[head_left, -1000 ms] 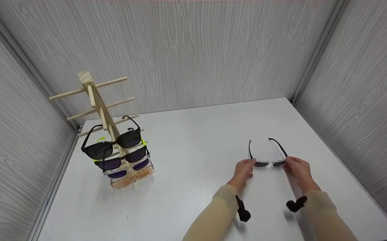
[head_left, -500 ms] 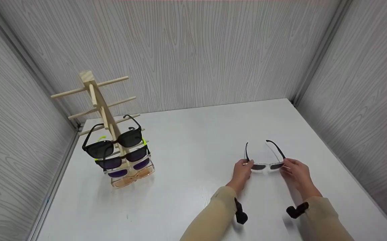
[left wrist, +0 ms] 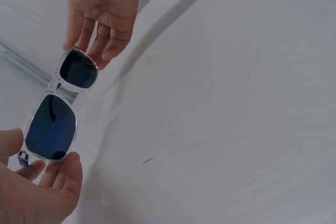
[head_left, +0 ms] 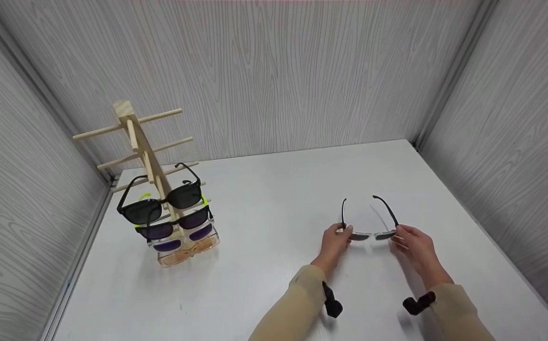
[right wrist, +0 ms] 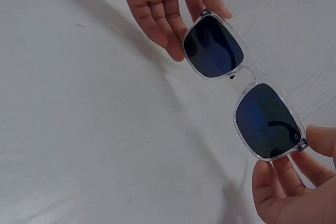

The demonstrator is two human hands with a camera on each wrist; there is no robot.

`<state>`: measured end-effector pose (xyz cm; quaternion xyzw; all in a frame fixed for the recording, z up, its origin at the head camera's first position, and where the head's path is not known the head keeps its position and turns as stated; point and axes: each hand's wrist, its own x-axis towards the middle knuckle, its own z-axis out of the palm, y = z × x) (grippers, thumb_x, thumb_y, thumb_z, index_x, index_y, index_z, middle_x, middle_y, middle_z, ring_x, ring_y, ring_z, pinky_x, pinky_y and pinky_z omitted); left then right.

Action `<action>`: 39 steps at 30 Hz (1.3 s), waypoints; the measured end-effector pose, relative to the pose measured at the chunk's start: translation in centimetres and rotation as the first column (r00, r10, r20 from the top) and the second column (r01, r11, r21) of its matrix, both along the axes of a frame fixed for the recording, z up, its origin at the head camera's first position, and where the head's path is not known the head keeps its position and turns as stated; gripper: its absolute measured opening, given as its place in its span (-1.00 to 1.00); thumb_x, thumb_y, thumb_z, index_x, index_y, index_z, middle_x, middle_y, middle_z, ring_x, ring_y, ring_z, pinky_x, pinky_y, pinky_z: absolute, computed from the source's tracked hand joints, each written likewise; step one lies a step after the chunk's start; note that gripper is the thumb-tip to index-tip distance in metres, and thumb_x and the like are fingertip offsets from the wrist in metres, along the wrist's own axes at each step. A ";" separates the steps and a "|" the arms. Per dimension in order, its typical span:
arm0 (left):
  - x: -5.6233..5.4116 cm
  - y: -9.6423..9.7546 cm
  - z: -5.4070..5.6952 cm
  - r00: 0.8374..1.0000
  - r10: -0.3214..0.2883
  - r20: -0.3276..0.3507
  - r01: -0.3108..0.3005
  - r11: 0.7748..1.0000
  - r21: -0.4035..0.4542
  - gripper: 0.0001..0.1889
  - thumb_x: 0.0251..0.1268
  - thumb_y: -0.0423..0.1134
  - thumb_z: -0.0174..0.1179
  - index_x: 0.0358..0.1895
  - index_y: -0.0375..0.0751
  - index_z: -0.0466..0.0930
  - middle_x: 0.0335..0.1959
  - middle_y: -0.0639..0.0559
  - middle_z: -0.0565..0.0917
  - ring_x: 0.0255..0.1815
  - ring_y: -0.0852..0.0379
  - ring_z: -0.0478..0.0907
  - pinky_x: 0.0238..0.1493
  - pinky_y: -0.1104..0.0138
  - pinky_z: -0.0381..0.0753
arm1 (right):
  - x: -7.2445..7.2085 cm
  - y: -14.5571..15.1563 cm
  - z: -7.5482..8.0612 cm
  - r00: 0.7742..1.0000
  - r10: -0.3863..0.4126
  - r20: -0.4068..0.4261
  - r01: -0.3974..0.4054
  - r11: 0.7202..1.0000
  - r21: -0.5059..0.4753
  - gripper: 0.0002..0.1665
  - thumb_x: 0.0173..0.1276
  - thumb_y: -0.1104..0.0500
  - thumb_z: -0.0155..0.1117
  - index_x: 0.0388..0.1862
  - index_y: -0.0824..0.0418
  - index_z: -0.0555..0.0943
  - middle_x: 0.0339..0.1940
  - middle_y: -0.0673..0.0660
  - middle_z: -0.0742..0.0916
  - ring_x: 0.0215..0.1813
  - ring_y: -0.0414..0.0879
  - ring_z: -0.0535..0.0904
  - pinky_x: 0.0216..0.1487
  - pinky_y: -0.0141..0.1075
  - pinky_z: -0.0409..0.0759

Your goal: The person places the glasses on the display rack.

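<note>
A pair of sunglasses (head_left: 360, 236) with a clear frame, dark lenses and black temples is held between both hands, lenses toward the person. My left hand (head_left: 334, 244) pinches its left hinge corner, thumb on top. The right hinge corner is pinched by my right hand (head_left: 417, 247). Both temples are unfolded and point away. In the left wrist view the lenses (left wrist: 51, 127) look deep blue, and fingers lie under the lower rim. The right wrist view shows the sunglasses (right wrist: 266, 121) raised over the white surface, a hand at each end.
On the left stands a wooden display rack (head_left: 136, 137) with several crossbars. Its lower bars carry several pairs, including black sunglasses (head_left: 184, 195) and orange-tinted glasses (head_left: 175, 257). The white table (head_left: 264, 199) is enclosed by grey wood-grain panels (head_left: 255, 76).
Both hands have shifted a little to the left with the sunglasses, which now look slightly tilted. The rack and the glasses on it have stayed in place.
</note>
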<state>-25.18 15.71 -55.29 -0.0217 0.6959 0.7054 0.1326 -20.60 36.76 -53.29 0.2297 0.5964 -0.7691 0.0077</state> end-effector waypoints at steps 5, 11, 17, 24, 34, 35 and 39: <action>0.2 -0.5 0.5 1.000 -0.006 0.000 0.006 1.000 0.016 -0.68 0.27 -0.13 0.19 -0.01 -0.25 0.53 -0.39 -0.13 0.64 -0.38 0.03 0.58 -0.40 0.32 0.55 | 0.4 -0.3 0.1 1.000 0.000 -0.023 0.000 1.000 -0.014 -0.63 0.33 0.14 0.21 0.04 0.27 0.41 -0.30 -0.04 0.65 -0.12 -0.16 0.59 0.06 -0.28 0.51; 0.5 -1.2 0.8 1.000 0.001 -0.002 -0.001 1.000 0.014 -0.66 0.28 -0.12 0.17 0.00 -0.28 0.52 -0.39 -0.07 0.65 -0.39 0.10 0.57 -0.32 0.31 0.59 | 0.7 -0.9 0.3 0.999 0.023 -0.036 -0.023 1.000 -0.010 -0.71 0.32 0.11 0.22 -0.05 0.23 0.49 -0.25 0.01 0.63 -0.10 -0.13 0.61 0.04 -0.27 0.52; 0.9 -1.9 1.3 0.999 0.008 -0.033 -0.007 0.999 0.046 -0.66 0.28 -0.12 0.17 0.00 -0.28 0.52 -0.40 -0.05 0.67 -0.36 0.08 0.61 -0.33 0.33 0.59 | 1.1 -1.7 0.7 0.995 0.053 -0.081 -0.055 0.998 -0.023 -0.74 0.34 0.10 0.20 -0.10 0.24 0.55 -0.22 0.05 0.62 -0.09 -0.07 0.63 -0.01 -0.27 0.55; 1.1 -2.7 1.8 1.000 0.000 -0.021 0.002 0.997 0.072 -0.65 0.27 -0.08 0.18 0.01 -0.24 0.52 -0.36 -0.07 0.66 -0.31 0.04 0.62 -0.27 0.29 0.60 | 1.2 -2.4 1.5 0.995 0.054 -0.085 -0.058 0.997 -0.041 -0.72 0.35 0.11 0.18 -0.06 0.27 0.52 -0.23 0.04 0.63 -0.09 -0.06 0.63 -0.01 -0.26 0.56; 1.6 -3.8 2.6 1.000 0.009 -0.029 -0.005 0.993 0.117 -0.67 0.25 -0.08 0.20 -0.03 -0.21 0.54 -0.37 -0.08 0.66 -0.35 0.08 0.61 -0.29 0.30 0.62 | 1.3 -3.3 2.1 0.990 0.071 -0.119 -0.075 0.997 -0.028 -0.69 0.35 0.10 0.18 -0.04 0.28 0.52 -0.22 0.04 0.64 -0.08 -0.06 0.62 -0.01 -0.24 0.56; 1.6 -4.0 2.6 0.999 0.010 -0.031 -0.006 0.993 0.122 -0.67 0.25 -0.09 0.20 -0.02 -0.21 0.54 -0.36 -0.09 0.66 -0.35 0.08 0.62 -0.29 0.30 0.62 | 1.4 -3.3 2.1 0.990 0.076 -0.122 -0.079 0.996 -0.027 -0.70 0.35 0.10 0.19 -0.05 0.26 0.52 -0.22 0.04 0.64 -0.07 -0.06 0.62 -0.01 -0.24 0.55; 1.8 -4.6 2.8 1.000 0.013 -0.028 -0.008 0.989 0.144 -0.66 0.25 -0.09 0.20 0.00 -0.22 0.54 -0.32 -0.15 0.67 -0.32 0.05 0.63 -0.27 0.27 0.63 | 1.5 -3.8 2.3 0.987 0.088 -0.138 -0.092 0.996 -0.020 -0.67 0.34 0.08 0.19 -0.04 0.28 0.51 -0.22 0.05 0.65 -0.06 -0.05 0.62 0.01 -0.22 0.54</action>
